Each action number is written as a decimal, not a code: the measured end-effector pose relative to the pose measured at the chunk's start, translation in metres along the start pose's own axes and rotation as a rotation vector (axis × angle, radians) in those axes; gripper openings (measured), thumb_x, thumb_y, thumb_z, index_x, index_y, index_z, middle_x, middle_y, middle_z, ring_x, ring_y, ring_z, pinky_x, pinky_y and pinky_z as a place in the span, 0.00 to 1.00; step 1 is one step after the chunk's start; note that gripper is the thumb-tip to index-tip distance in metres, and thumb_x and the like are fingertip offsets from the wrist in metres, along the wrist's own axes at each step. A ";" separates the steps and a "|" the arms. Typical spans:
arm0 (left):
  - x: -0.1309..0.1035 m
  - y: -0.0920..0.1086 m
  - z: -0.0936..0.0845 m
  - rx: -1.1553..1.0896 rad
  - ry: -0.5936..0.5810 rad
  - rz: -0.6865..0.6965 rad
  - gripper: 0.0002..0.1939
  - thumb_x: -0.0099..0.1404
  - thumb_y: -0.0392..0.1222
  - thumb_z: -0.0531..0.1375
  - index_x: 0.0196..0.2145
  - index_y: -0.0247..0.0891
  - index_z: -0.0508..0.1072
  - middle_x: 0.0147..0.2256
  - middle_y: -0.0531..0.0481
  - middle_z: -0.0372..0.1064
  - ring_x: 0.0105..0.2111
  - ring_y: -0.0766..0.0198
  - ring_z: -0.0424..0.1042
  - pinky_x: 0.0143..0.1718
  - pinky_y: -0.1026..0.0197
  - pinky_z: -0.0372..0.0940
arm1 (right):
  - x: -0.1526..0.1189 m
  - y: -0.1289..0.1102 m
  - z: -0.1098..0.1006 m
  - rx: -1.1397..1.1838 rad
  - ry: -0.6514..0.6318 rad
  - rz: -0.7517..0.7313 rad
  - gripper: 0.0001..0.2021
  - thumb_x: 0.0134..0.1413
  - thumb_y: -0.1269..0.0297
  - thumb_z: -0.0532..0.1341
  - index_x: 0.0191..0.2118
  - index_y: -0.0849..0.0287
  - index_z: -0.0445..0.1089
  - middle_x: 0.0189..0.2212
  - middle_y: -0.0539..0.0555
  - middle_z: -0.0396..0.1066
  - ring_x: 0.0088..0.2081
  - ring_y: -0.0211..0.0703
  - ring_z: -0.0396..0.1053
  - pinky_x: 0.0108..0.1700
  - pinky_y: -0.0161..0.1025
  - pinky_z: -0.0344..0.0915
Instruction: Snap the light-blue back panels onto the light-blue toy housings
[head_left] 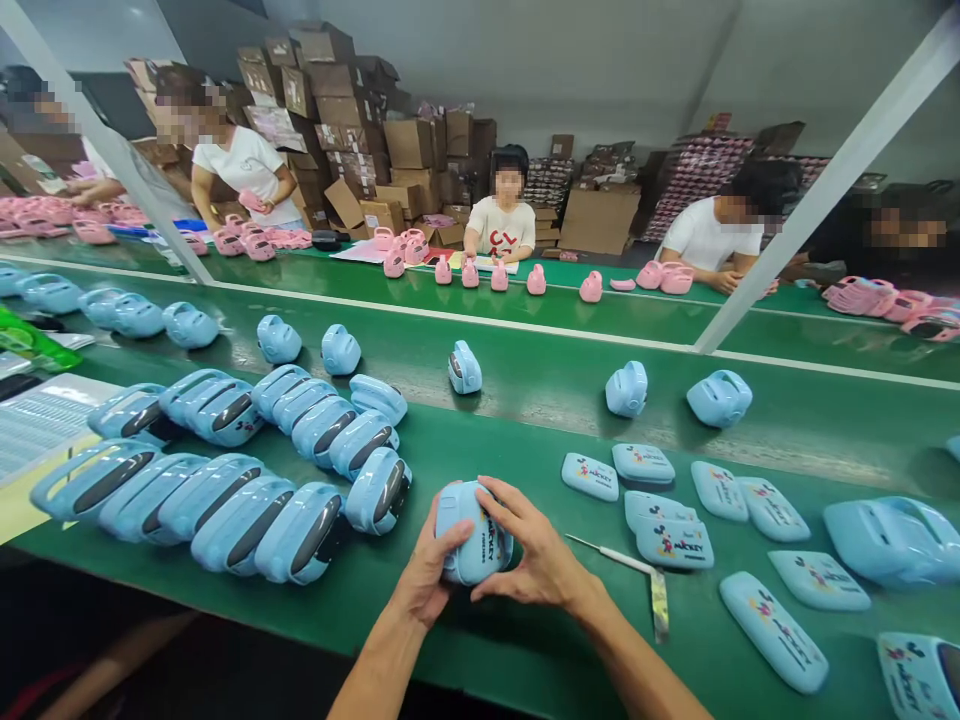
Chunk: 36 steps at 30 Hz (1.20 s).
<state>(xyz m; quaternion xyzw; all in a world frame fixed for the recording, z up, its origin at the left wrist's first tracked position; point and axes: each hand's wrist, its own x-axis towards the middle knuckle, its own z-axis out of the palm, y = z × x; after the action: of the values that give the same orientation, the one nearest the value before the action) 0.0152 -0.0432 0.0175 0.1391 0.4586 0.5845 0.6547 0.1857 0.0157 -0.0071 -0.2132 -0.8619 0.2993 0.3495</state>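
Between both hands is a light-blue plastic housing [474,540] with a printed Mickey panel, held just above the green table. My left hand [435,560] grips its left side, thumb across the front. My right hand [532,550] closes round the right side, fingers on the upper edge and thumb low. To the right of my right hand lies a thin white-handled tool [626,560] with yellow tape on its end. Loose blue printed panels [675,540] lie beyond it. Left of my hands stand rows of blue housings [300,535] with dark oval windows.
A green conveyor [525,400] runs across, carrying spaced blue housings [465,368]. Past a white rail, co-workers [501,215] sit or stand by pink housings [536,280]. Printed sheets [45,425] lie at far left. A larger blue housing [892,540] sits at right. White posts [832,180] rise in front.
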 end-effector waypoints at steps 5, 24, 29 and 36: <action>-0.005 0.007 0.006 0.062 0.047 0.020 0.47 0.43 0.45 0.77 0.60 0.46 0.64 0.47 0.46 0.75 0.46 0.47 0.75 0.43 0.52 0.71 | 0.000 -0.003 -0.007 0.009 -0.037 0.049 0.55 0.39 0.44 0.75 0.71 0.49 0.50 0.68 0.66 0.54 0.67 0.62 0.57 0.65 0.58 0.60; -0.011 0.013 0.004 0.059 0.063 0.012 0.37 0.47 0.42 0.74 0.54 0.43 0.68 0.43 0.48 0.76 0.41 0.53 0.77 0.43 0.53 0.70 | 0.000 -0.013 0.013 0.120 0.050 0.142 0.55 0.32 0.47 0.78 0.68 0.48 0.57 0.68 0.62 0.57 0.68 0.63 0.56 0.66 0.58 0.58; -0.009 0.009 0.004 0.019 0.144 0.044 0.33 0.50 0.42 0.73 0.53 0.42 0.69 0.44 0.47 0.77 0.41 0.54 0.77 0.42 0.55 0.72 | 0.012 -0.011 0.013 0.198 -0.007 0.201 0.55 0.30 0.45 0.78 0.68 0.48 0.59 0.69 0.61 0.55 0.69 0.63 0.53 0.68 0.60 0.53; 0.009 -0.010 0.003 -0.142 0.055 0.113 0.36 0.54 0.51 0.70 0.58 0.48 0.64 0.50 0.48 0.75 0.52 0.46 0.73 0.50 0.50 0.71 | 0.003 0.000 0.024 0.514 0.367 0.469 0.53 0.47 0.37 0.68 0.73 0.50 0.43 0.72 0.60 0.44 0.72 0.61 0.41 0.70 0.64 0.45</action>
<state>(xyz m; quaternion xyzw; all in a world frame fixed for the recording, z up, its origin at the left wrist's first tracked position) 0.0228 -0.0365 0.0078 0.1020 0.4254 0.6552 0.6160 0.1663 0.0086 -0.0201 -0.3599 -0.6099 0.5341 0.4618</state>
